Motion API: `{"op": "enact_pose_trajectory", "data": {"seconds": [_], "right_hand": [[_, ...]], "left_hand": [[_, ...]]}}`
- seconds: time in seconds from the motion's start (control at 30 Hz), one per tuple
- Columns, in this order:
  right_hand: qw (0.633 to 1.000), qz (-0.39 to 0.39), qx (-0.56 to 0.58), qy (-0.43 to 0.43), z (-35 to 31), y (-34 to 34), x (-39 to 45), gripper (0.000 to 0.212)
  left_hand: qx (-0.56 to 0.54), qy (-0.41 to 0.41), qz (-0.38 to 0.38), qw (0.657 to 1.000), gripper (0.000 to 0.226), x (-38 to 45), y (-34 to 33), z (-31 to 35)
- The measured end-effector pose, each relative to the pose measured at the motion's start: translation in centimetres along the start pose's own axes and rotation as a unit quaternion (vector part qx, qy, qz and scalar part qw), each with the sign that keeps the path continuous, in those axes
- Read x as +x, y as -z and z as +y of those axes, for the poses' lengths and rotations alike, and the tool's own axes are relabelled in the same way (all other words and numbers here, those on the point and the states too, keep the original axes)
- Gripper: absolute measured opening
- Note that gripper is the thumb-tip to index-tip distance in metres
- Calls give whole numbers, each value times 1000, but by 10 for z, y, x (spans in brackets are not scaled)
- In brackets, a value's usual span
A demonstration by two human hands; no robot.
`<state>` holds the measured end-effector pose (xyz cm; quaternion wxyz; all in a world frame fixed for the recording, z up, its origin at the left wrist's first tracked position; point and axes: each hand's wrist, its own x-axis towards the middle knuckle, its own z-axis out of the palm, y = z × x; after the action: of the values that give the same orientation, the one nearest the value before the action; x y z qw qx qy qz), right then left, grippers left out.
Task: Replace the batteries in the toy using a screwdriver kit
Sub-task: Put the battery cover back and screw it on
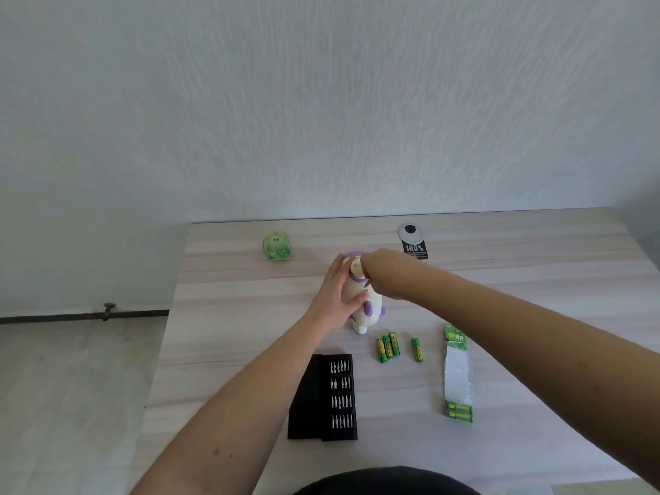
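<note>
Desk [221, 351]: pale wood grain, set against a white textured wall.
Screwdriver kit [326, 398]: open black case nearest the body, rows of metal bits on show, lid folded out to the left.
Battery pack [458, 375]: torn green-and-white packaging, lying lengthwise to the right of the kit, two green cells still at its near end.
Loose batteries [388, 346]: three green cells side by side just beyond the kit, a fourth [416, 349] apart to their right.
Toy [360, 309]: white with purple patches, lying on the desk beyond the batteries, one leg pointing toward the body.
Left hand [339, 298]: wrapped around the left side of the toy, thumb pressed on its body.
Right hand [380, 275]: curled closed on top of the toy's far end; cannot tell whether anything sits inside the grip.
Green packet [276, 247]: small, far left of the toy.
Round cap [410, 233]: silver, in the desk top at the back, black label just below it.
</note>
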<state>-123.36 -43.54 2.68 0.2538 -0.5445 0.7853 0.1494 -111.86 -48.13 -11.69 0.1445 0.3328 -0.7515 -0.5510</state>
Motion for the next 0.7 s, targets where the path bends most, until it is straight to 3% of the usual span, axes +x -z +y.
{"op": "enact_pose_trajectory", "data": {"seconds": [0.07,0.2,0.4,0.57,0.7], "right_hand": [[1000,-21,-20,-7,-1,1,0,15],[998,1,-39,-42,-2,3,1,30],[1000,-14,5,-4,-3,0,1,13],[998,-45,-6,-48,-4,3,5,8],[997,-51,20,-62,-7,10,3,31]], "left_hand": [[-6,-10,-4,1000,72,-3,2,6],[-8,-15,-3,1000,68,-2,1,7],[1,-25,-9,1000,75,-9,6,19],[22,-30,-5,999,70,-8,7,19],[43,-8,7,999,70,-1,1,15]]}}
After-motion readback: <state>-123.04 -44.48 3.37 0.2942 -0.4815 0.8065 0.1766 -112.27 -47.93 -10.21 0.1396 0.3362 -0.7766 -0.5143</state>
